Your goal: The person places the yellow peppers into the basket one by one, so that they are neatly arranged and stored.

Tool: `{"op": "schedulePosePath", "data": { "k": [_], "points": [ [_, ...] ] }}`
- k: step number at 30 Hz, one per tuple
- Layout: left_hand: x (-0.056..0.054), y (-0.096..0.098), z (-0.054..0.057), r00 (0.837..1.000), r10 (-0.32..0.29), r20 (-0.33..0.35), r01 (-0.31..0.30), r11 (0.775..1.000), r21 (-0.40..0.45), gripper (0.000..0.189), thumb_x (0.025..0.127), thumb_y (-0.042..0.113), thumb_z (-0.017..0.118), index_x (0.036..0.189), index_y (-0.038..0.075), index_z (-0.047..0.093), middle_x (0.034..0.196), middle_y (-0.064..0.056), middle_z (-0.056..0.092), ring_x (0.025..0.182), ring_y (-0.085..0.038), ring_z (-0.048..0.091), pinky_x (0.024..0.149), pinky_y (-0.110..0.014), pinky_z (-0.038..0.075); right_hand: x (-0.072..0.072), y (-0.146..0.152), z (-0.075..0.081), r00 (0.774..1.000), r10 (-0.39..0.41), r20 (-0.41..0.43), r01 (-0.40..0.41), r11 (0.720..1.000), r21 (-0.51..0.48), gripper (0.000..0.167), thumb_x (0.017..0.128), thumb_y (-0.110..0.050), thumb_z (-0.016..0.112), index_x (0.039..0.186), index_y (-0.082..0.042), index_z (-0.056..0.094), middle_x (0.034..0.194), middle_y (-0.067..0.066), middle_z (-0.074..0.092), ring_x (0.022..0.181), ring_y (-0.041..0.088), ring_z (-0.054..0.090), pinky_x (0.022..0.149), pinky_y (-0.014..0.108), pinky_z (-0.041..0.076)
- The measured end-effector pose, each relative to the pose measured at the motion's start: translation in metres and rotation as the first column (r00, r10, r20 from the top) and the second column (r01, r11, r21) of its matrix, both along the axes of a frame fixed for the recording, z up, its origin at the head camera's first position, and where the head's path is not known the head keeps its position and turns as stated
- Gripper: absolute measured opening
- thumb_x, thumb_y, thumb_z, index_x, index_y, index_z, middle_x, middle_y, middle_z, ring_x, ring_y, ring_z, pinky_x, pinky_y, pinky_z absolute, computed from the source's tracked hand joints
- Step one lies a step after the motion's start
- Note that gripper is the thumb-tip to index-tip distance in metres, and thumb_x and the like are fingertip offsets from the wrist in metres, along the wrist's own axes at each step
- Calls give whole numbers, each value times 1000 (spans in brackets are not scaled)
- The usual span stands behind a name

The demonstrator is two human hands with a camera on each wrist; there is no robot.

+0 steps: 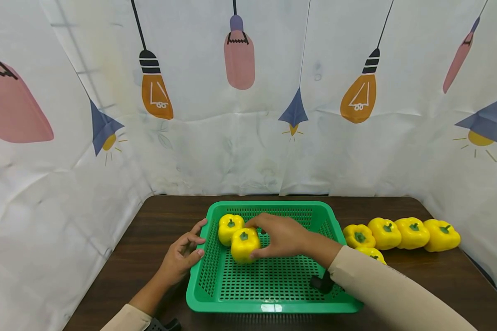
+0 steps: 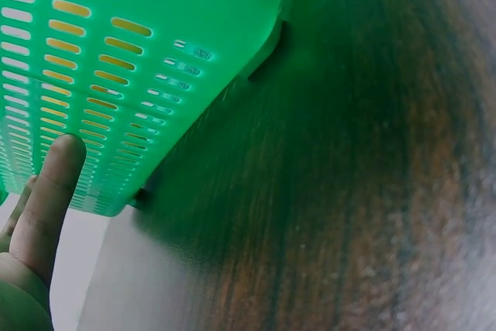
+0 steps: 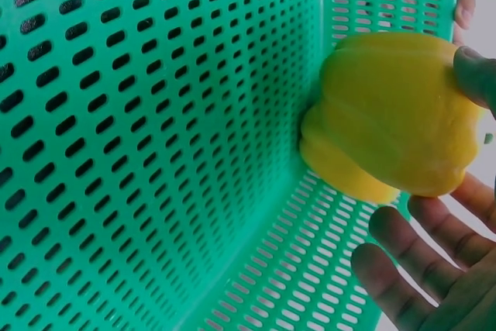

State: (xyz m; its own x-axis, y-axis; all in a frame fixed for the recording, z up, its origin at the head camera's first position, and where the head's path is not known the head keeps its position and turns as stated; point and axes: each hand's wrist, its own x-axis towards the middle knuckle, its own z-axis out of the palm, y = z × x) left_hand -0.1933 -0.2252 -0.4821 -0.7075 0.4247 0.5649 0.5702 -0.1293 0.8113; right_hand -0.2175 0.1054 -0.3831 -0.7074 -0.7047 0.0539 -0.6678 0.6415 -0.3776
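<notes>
Pepper (image 1: 243,250), yellow, at lower center of the frame inside green basket (image 1: 273,306), pinched by right hand (image 1: 282,236): thumb at its lower right, bent fingers at its upper right. Second pepper (image 1: 228,225) just behind. Left hand (image 1: 180,257), lower left, fingers loosely extended at the basket's left side, clasping nothing. More peppers (image 1: 413,233), lower right, on dark table (image 1: 176,214).

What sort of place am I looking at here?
Probably a small screened-off workspace, perhaps a recording booth: a lamp-print sheet hangs behind the table and along both sides, and a green basket and yellow peppers are set out on the dark top.
</notes>
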Motion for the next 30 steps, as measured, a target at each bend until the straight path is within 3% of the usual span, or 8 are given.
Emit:
{"op": "schedulePosePath", "data": {
  "k": [17,30],
  "points": [
    [-1,0,-1,1000,-24,14,24,1000,15,22,97,-15,49,118,-11,51,165,-21,25,152,-17,24,114,-26,34,0,-16,-9,999,-8,-31,9,999,48,76,83,-68,74,144,-25,55,135,-9,58,114,8,59,87,37,54],
    [0,0,0,1000,-4,-1,4,1000,-5,23,96,-17,48,118,-11,52,165,-22,25,153,-16,22,116,-24,28,0,-23,-14,999,-13,-32,14,998,61,76,83,-70,72,143,-26,56,135,-10,58,115,7,59,85,37,54]
  ]
}}
